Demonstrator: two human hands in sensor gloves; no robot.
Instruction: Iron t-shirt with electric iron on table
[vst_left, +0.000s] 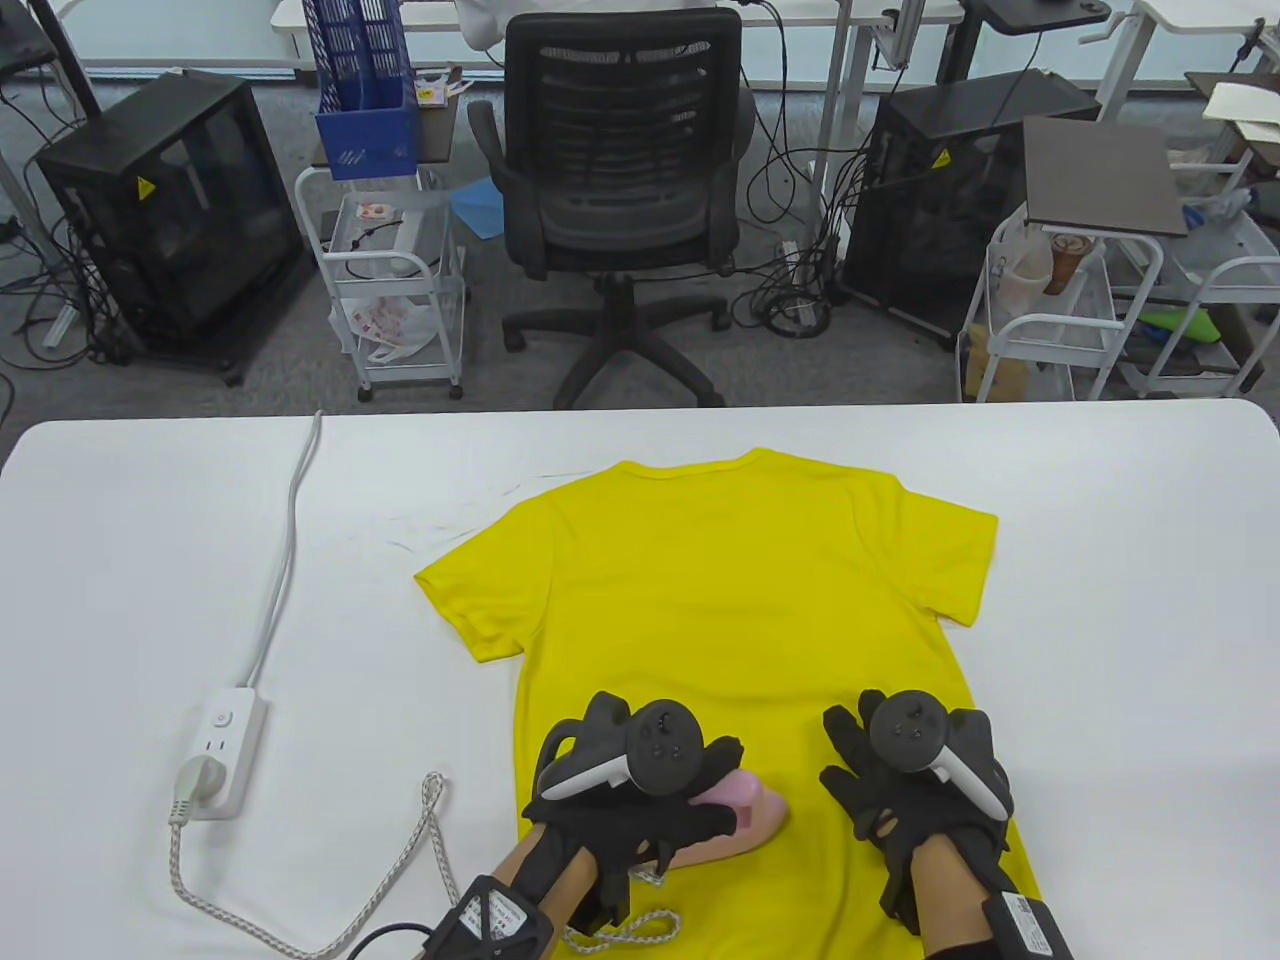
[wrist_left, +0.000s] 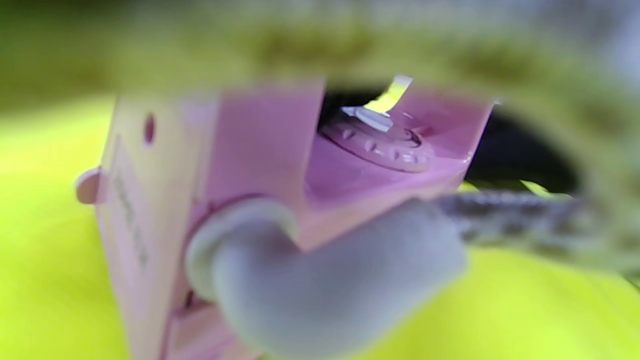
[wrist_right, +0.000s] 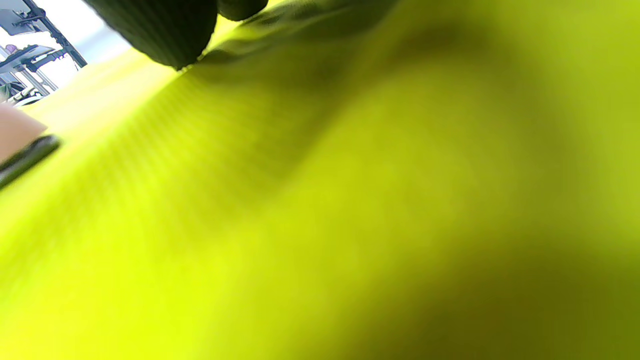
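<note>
Yellow t-shirt (vst_left: 740, 600) lies flat on the white table (vst_left: 1120, 600), collar away from the person. Left hand (vst_left: 630, 790), over the shirt's lower left part, grips the pink electric iron (vst_left: 745, 815) resting on the fabric. Right hand (vst_left: 915, 785), fingers spread, presses flat on the shirt just right of the iron.

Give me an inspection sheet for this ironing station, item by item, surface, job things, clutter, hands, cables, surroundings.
Surface: white table, mostly bare.
Job's things: yellow t-shirt laid flat, collar away from the person; pink iron on its lower part.
Clutter: nothing seen.
Grippers: left hand grips the iron; right hand rests flat on the shirt.
Cables: braided iron cord runs to the power strip; its white lead goes off the far edge.
Surroundings: office chair, carts, black cases.
</note>
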